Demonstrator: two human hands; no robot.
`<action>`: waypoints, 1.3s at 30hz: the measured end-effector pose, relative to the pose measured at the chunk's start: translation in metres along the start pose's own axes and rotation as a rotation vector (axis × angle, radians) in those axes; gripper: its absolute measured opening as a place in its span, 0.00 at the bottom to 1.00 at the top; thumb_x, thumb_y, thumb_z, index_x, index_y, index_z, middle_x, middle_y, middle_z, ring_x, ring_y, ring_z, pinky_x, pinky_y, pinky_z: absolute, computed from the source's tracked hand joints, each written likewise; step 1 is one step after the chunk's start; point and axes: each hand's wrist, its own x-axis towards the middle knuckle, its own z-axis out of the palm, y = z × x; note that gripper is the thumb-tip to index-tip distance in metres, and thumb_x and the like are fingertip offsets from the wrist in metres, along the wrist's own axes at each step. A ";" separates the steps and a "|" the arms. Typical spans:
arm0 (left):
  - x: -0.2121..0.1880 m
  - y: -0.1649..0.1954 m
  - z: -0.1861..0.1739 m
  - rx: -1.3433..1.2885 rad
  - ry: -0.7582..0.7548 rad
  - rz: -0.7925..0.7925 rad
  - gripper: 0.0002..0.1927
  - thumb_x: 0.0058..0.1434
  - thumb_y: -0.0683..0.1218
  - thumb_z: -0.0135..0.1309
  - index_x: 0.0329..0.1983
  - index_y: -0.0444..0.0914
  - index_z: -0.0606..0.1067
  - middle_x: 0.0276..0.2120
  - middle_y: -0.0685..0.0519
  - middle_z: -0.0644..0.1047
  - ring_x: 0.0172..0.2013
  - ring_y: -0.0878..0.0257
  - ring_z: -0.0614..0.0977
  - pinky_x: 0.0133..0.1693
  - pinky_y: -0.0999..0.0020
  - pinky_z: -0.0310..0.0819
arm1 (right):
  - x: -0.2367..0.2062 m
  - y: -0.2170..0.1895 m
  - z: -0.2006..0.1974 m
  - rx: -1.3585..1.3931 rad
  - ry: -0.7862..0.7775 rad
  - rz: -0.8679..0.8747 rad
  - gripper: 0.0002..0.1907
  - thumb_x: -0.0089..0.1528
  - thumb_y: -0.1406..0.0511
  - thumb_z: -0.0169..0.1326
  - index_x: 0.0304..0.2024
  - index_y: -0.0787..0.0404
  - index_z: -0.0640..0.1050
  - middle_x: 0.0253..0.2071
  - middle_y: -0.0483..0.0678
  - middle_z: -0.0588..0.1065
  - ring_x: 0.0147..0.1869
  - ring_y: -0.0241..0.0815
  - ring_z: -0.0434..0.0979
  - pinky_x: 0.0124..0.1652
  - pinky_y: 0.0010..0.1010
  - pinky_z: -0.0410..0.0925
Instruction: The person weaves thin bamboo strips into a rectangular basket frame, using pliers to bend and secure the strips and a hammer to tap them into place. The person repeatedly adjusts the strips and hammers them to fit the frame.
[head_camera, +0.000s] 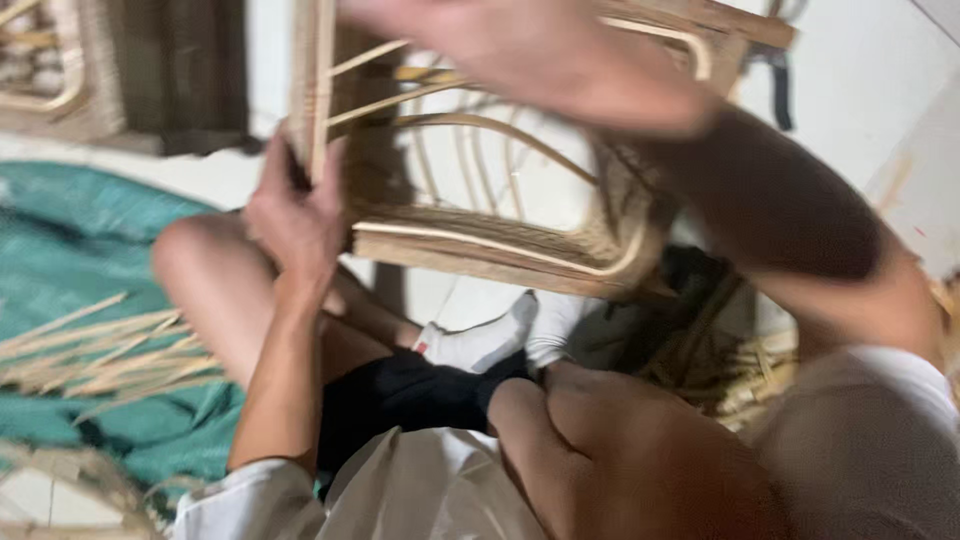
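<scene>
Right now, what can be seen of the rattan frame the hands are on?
The rattan frame is a pale tan piece of bent canes: curved ribs arch inside a rounded rim with woven strips along its lower edge. It stands tilted over the person's crossed legs, above the white floor. The left hand grips an upright post at its left side; the blurred right hand reaches across its top.

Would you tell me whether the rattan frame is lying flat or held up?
Held up: the left hand grips the rattan frame above the legs.

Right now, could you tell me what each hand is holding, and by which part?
The left hand grips the rattan frame by its upright left post. The right hand is motion-blurred over the frame's top; whether it grips anything cannot be told.
</scene>
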 end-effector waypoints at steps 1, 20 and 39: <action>-0.002 -0.001 0.001 -0.044 0.006 -0.021 0.22 0.70 0.50 0.64 0.61 0.34 0.76 0.41 0.40 0.83 0.40 0.51 0.88 0.45 0.58 0.80 | 0.001 0.009 0.009 0.031 0.030 -0.100 0.13 0.80 0.61 0.49 0.59 0.62 0.78 0.41 0.46 0.79 0.37 0.34 0.78 0.39 0.24 0.75; -0.010 -0.019 0.015 0.048 0.070 0.011 0.23 0.72 0.46 0.68 0.62 0.29 0.76 0.46 0.40 0.84 0.46 0.56 0.88 0.50 0.61 0.81 | 0.011 0.039 0.062 0.215 -0.110 -0.040 0.14 0.68 0.64 0.59 0.54 0.62 0.81 0.37 0.55 0.84 0.28 0.39 0.81 0.31 0.35 0.71; 0.007 -0.006 0.006 0.041 0.056 -0.021 0.26 0.64 0.41 0.64 0.65 0.37 0.74 0.53 0.38 0.80 0.52 0.50 0.85 0.53 0.61 0.80 | 0.019 0.040 0.054 0.032 -0.370 0.201 0.19 0.70 0.58 0.48 0.62 0.51 0.76 0.20 0.42 0.75 0.12 0.30 0.60 0.14 0.29 0.60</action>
